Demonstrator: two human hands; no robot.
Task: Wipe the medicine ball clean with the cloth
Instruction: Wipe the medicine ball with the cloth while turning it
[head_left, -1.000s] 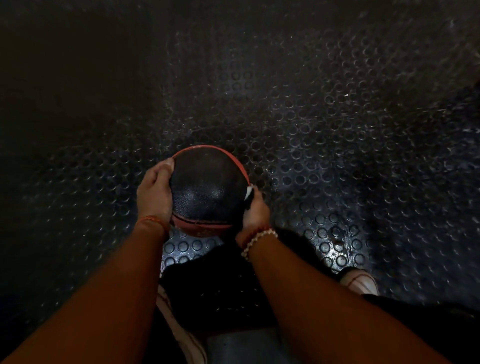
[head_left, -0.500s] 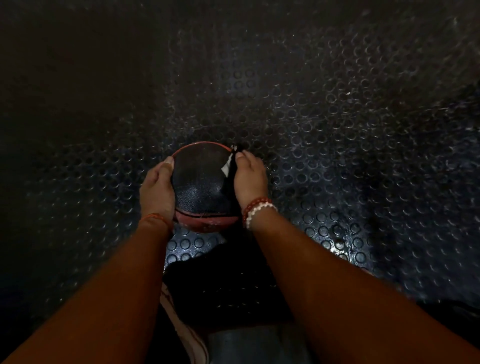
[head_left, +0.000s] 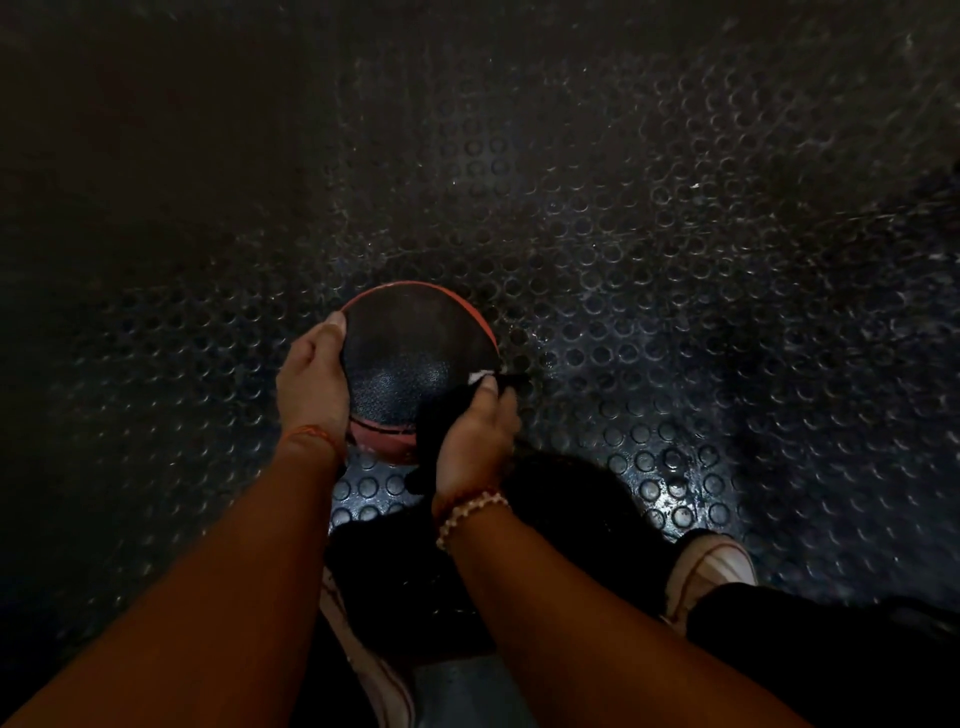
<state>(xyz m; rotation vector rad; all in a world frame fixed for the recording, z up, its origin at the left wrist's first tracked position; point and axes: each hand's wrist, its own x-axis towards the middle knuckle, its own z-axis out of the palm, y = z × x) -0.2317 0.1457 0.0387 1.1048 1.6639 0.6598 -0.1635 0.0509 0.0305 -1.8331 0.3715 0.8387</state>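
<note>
Head view: left hand cups the ball at nine o'clock, right hand pinches limp cloth at four; likely heavy, grippy, best held by its sides.

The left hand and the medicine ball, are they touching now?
Touching. The head view shows the left hand cupping the side of the medicine ball, no gap.
</note>
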